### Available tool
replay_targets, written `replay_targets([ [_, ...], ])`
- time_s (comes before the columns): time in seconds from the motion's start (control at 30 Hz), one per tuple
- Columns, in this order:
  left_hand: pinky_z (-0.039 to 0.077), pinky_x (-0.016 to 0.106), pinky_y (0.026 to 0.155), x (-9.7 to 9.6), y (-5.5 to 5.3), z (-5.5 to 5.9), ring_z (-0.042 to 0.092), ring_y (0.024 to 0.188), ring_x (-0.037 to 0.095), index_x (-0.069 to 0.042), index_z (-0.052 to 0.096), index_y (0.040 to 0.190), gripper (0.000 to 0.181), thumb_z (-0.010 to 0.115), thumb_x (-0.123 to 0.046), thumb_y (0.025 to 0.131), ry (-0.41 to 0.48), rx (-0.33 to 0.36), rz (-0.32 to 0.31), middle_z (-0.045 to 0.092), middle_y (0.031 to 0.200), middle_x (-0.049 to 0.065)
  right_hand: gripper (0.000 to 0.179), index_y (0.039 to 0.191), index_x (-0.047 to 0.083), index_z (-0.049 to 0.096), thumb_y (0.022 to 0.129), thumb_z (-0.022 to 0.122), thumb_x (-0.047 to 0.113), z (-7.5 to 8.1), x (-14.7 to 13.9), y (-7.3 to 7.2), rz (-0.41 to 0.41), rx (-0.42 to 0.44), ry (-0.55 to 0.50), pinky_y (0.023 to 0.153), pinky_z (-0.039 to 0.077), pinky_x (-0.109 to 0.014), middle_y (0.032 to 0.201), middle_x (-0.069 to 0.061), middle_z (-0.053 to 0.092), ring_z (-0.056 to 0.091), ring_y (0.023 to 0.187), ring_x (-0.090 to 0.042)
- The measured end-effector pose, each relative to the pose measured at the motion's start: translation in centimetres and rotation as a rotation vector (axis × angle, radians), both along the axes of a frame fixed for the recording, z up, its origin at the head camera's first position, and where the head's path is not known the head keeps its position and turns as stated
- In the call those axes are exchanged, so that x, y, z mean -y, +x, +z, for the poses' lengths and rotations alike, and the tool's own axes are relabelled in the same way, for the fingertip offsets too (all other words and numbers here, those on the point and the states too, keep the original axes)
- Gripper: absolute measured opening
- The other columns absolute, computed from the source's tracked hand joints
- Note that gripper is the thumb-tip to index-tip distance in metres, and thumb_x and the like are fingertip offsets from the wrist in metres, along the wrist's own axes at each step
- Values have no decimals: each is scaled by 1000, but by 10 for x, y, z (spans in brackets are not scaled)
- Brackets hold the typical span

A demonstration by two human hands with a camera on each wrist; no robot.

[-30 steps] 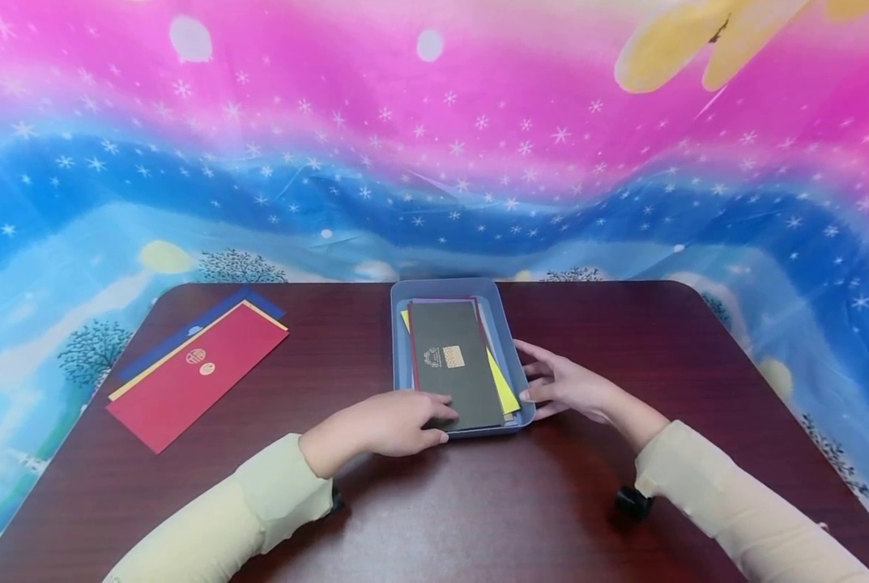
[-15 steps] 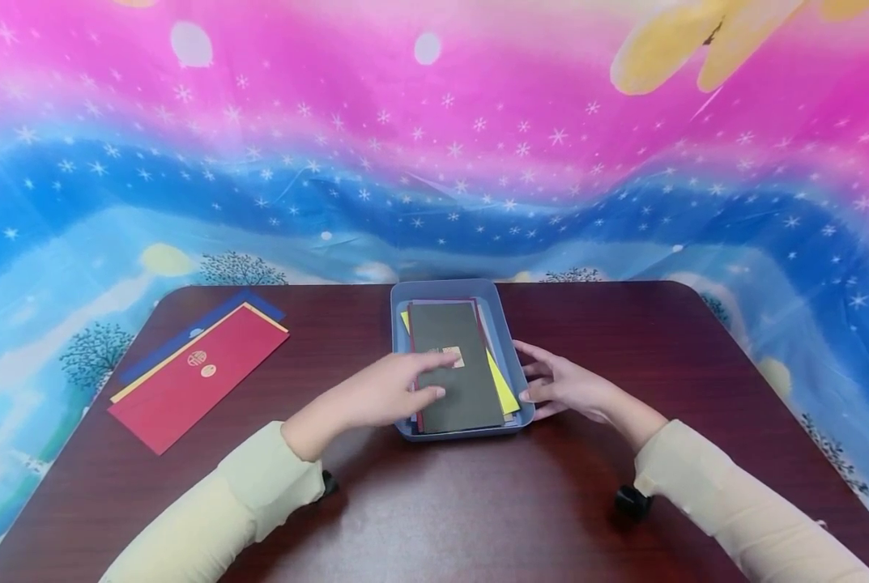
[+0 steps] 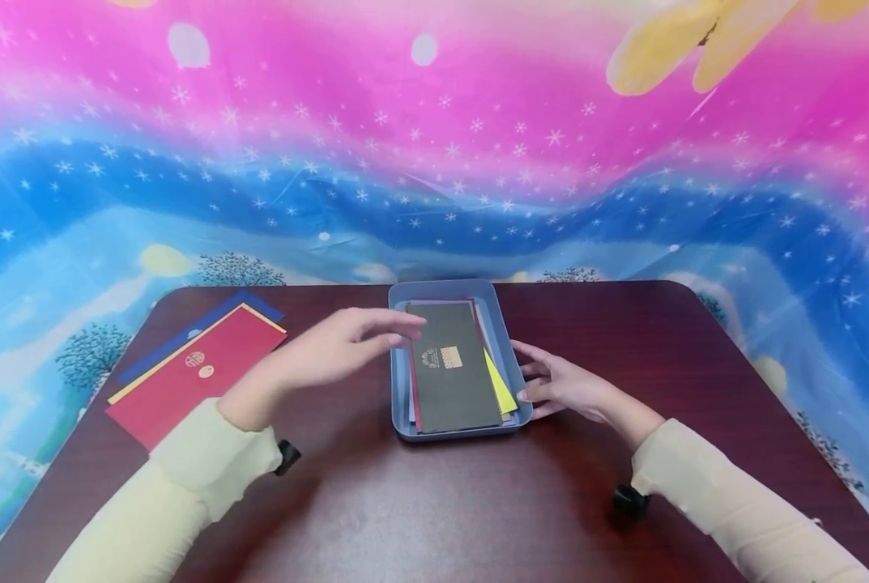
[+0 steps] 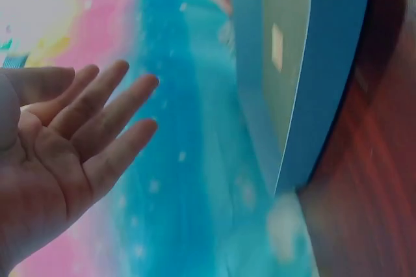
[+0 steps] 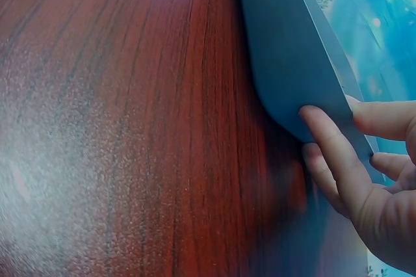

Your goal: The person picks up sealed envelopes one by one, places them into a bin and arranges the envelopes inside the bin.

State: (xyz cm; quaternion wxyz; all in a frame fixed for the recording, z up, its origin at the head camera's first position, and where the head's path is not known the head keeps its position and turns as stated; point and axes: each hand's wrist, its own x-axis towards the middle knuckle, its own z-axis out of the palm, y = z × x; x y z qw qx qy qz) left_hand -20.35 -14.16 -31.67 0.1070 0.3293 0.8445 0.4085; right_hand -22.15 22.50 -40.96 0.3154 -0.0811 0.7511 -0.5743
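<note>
My left hand [image 3: 332, 346] hovers with extended fingers over the left edge of a blue-grey plastic tray [image 3: 399, 405], holding nothing. Its palm and spread fingers show in the left wrist view, apart from the tray. My right hand [image 3: 565, 384] touches the tray's right side near the front corner; in the right wrist view its loosely bent fingers rest against the outer wall and rim. A dark olive paper envelope [image 3: 456, 397] with a gold print lies on top of the stack inside. Red, yellow and lilac edges peek out beneath it.
On the table's left lie overlapping envelopes: a red one [image 3: 219, 356] with gold print on top, a yellow edge, and a blue one [image 3: 259, 306] behind. The dark wood table [image 3: 609, 324] meets a painted backdrop cloth [image 3: 317, 162] at its far edge.
My left hand has lifted from the tray's front edge, passed over the dark olive envelope, and moved away and left. The right hand and the tray have stayed in place.
</note>
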Motion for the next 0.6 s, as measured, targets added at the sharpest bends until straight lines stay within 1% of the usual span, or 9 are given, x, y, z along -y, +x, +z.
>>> replay_targets([
  [0.03,51,46,98,7,0,2,70,104,19,-10,59,145,40,55,-12,106,27,20,7,68,131,5,91,166,13,7,97,63,-4,0,0,0,-1,0,-1,83,60,-48,151,-36,31,66,109,-31],
  [0.07,49,49,103,13,-1,4,67,116,21,-9,58,145,40,55,-11,106,54,39,13,69,130,7,91,166,13,7,97,63,-4,0,0,0,-1,0,-2,83,60,-48,151,-36,31,66,109,-32],
  [0.17,47,56,104,32,0,8,67,118,30,-3,54,147,41,51,-8,107,127,103,29,68,131,14,91,166,13,7,97,63,-4,0,0,0,-1,-1,-4,83,60,-48,151,-36,31,66,109,-32],
  [0.2,48,57,103,37,0,9,67,118,31,-2,53,147,41,51,-8,107,136,114,38,67,132,16,91,166,13,7,97,63,-4,0,0,0,-1,-1,-4,83,60,-48,151,-36,31,66,109,-32],
  [0.3,51,54,99,50,2,11,68,116,29,-2,54,147,41,52,-10,107,128,113,84,67,132,17,90,166,13,6,98,63,-4,0,0,0,1,-4,-2,83,60,-48,151,-36,30,66,108,-31],
  [0.4,52,52,98,63,2,11,69,113,27,-3,55,146,40,53,-11,107,99,96,128,67,131,16,90,166,13,6,98,62,-4,-1,0,0,-1,-6,-3,83,60,-48,151,-36,30,66,108,-31],
  [0.47,51,51,99,76,0,8,69,112,25,-6,55,147,41,55,-12,107,53,70,163,68,130,14,90,166,12,7,97,62,-4,-1,0,1,-3,-9,-1,83,60,-47,151,-37,30,65,107,-31],
  [0.53,48,53,102,91,-2,2,69,113,26,-8,53,149,43,56,-14,107,-10,50,201,68,131,12,90,166,12,6,97,63,-4,0,0,1,-2,-8,-1,82,60,-47,151,-37,30,65,107,-31],
  [0.6,45,55,105,108,-4,-8,68,114,27,-8,51,151,45,57,-15,107,-62,43,241,67,131,11,90,166,12,7,97,63,-4,0,1,1,-3,-8,2,82,60,-47,151,-37,30,65,106,-31],
])
